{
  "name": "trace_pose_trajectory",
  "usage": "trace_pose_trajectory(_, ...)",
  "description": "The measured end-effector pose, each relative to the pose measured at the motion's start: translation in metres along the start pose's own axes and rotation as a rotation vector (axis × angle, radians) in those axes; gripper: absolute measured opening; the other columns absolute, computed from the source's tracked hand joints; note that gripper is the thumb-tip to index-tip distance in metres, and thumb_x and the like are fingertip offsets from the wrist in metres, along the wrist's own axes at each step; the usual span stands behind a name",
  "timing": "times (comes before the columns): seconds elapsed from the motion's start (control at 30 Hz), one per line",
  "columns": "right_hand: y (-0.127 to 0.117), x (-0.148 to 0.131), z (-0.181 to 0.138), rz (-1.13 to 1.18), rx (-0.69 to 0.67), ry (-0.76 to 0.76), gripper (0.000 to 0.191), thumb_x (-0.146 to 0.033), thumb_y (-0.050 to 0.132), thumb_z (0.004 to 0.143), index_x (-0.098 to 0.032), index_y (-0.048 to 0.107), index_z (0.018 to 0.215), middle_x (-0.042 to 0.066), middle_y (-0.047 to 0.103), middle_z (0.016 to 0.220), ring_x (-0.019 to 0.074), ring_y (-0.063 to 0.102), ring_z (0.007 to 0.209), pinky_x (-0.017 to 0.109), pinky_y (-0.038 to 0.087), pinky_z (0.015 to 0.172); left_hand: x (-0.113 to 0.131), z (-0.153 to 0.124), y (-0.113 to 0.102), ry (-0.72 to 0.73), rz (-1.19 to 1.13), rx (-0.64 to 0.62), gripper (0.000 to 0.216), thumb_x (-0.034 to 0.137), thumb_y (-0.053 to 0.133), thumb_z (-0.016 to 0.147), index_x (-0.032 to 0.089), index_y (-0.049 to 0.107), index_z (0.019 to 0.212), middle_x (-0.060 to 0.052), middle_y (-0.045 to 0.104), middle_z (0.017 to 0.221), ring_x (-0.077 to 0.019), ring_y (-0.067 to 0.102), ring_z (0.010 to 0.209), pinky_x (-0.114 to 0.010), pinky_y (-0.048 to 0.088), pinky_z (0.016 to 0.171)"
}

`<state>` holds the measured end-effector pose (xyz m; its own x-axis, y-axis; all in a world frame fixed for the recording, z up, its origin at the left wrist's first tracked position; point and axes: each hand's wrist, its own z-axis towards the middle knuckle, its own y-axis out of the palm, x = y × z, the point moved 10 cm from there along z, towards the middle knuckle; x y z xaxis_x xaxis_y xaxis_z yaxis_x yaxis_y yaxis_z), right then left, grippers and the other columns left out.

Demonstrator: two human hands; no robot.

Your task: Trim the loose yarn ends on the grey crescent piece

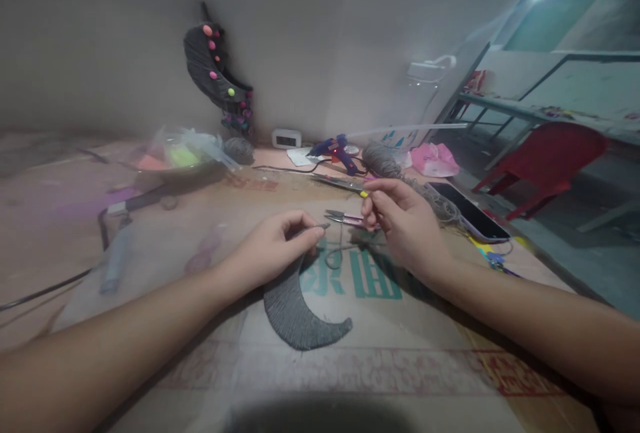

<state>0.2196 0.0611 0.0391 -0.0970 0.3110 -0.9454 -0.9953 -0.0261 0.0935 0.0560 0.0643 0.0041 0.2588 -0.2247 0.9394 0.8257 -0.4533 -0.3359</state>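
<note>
My left hand (pixel 295 239) pinches the upper tip of a crescent (pixel 295 309) wrapped closely in grey yarn; its lower tip curves to the right. My right hand (pixel 400 219) is closed, fingertips pressed together; what they grip is too small to make out. Thread snips (pixel 345 218) with a pinkish handle reach under those fingers, blades toward the left hand. Just beyond lies a pair of scissors (pixel 337 183), its yellow part near the right fingertips. A loose loop of grey yarn (pixel 333 265) hangs or lies between the hands.
Behind are a purple glue gun (pixel 335 149) with a lit red light, grey yarn balls (pixel 381 161) and a small white clock (pixel 287 139). A phone (pixel 470 211) lies right, a bowl (pixel 170 173) left. A decorated crescent (pixel 210 66) hangs on the wall. A red chair (pixel 555 153) stands beyond.
</note>
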Motion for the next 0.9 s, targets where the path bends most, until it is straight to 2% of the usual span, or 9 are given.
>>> trace_pose_trajectory(0.2,0.001,0.005,0.005,-0.234,-0.028,0.03,0.014,-0.03,0.067,0.08,-0.017,0.064,0.084,-0.001,0.066,0.065,0.0078,0.054,0.051,0.02,0.044,0.049,0.001,0.003,0.004,0.013,-0.063,-0.062,0.028,0.038,0.055,0.089,0.016,0.057,0.072,0.001,0.059,0.067,-0.0113,0.053,0.064,-0.024,0.039,0.063)
trace_pose_trajectory(0.37,0.007,-0.008,0.003,-0.415,-0.053,-0.071,0.02,-0.03,0.065,0.082,-0.017,0.057,0.069,-0.003,0.061,0.059,0.0081,0.053,0.052,0.02,0.043,0.05,0.0,0.003,0.004,-0.001,-0.087,-0.067,0.026,0.038,0.056,0.088,0.016,0.058,0.074,0.002,0.06,0.066,-0.0113,0.053,0.064,-0.024,0.039,0.064)
trace_pose_trajectory(0.53,0.007,-0.006,0.004,-0.475,-0.11,-0.105,0.018,-0.031,0.055,0.09,-0.017,0.062,0.08,-0.001,0.062,0.065,0.0086,0.054,0.057,0.021,0.044,0.054,0.0,0.003,0.005,-0.006,-0.085,-0.067,0.027,0.037,0.056,0.088,0.015,0.057,0.073,0.002,0.06,0.066,-0.0111,0.053,0.064,-0.024,0.039,0.064)
trace_pose_trajectory(0.63,0.006,0.003,0.006,-0.436,-0.119,-0.046,0.014,-0.029,0.056,0.088,-0.017,0.063,0.087,-0.001,0.065,0.068,0.0093,0.055,0.056,0.022,0.045,0.054,0.001,0.003,0.005,-0.002,-0.09,-0.068,0.027,0.037,0.056,0.088,0.015,0.057,0.072,0.001,0.06,0.067,-0.0112,0.053,0.064,-0.024,0.039,0.063)
trace_pose_trajectory(0.9,0.01,0.003,0.004,-0.397,-0.101,0.004,0.013,-0.03,0.061,0.081,-0.018,0.061,0.087,0.001,0.068,0.072,0.0108,0.059,0.058,0.025,0.048,0.055,0.0,0.004,0.004,-0.011,-0.086,-0.071,0.028,0.039,0.056,0.088,0.016,0.057,0.072,0.001,0.059,0.067,-0.0123,0.054,0.064,-0.025,0.039,0.063)
